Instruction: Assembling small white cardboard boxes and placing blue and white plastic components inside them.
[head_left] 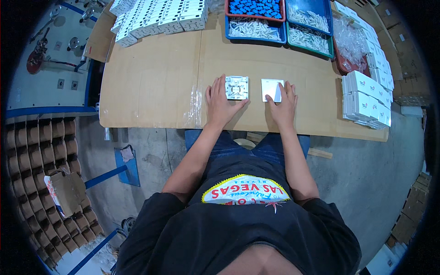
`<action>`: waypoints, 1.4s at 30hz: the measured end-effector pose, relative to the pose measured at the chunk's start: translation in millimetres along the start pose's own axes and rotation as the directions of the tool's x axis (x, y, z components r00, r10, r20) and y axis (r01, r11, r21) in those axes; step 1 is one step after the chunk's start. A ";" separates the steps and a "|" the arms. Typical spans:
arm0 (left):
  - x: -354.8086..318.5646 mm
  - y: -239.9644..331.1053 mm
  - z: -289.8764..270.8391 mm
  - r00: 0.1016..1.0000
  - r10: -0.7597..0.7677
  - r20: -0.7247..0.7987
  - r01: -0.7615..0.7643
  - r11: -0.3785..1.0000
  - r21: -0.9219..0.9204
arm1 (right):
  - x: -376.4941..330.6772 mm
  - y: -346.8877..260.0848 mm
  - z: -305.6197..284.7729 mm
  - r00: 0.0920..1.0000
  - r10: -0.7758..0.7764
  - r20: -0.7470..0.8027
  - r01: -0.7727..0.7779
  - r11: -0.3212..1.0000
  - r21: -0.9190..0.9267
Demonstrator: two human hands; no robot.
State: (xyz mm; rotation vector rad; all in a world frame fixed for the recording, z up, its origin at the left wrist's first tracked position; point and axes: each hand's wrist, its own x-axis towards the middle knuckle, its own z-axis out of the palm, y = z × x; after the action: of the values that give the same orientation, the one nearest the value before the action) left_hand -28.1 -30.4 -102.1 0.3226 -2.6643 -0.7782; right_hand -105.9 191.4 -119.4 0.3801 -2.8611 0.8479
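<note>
On the cardboard-covered table, my left hand (pixel 221 106) spans a square white electrical fitting (pixel 237 87) whose inner frame and metallic parts face up. The fingers lie along its left edge and the thumb is at its lower right corner. A short way to the right, my right hand (pixel 284 106) has hold of a flat, plain white square plate (pixel 270 87). Its thumb rests on the lower part of the plate and the fingers are at the right edge. The two pieces lie apart, side by side.
Blue parts fill a red tray (pixel 228 13) at the back; small white parts fill a blue tray (pixel 284 39) and a green tray (pixel 331 54) nearby. White boxes (pixel 160 20) are stacked back left, more white boxes (pixel 366 98) at right. Clear plastic bags (pixel 350 41) lie in between.
</note>
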 end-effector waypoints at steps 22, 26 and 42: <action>5.2 15.3 -6.5 0.996 -0.063 0.068 0.060 0.997 0.049 | 49.0 18.8 -25.1 0.967 0.197 -0.164 -0.130 0.928 0.350; 8.7 12.6 -6.1 0.997 -0.044 0.056 0.042 0.998 0.045 | 133.4 46.6 -47.9 0.953 0.229 -0.197 -0.132 0.903 0.409; 9.5 11.8 -2.1 0.995 -0.038 0.090 0.030 0.996 0.084 | 343.6 137.8 -89.6 0.964 0.145 -0.224 -0.142 0.989 0.030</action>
State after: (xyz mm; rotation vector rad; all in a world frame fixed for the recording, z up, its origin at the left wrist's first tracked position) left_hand -37.3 -24.6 -91.4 0.3623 -2.7891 -0.7098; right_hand -468.6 283.1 -48.2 0.0711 -2.6961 0.8735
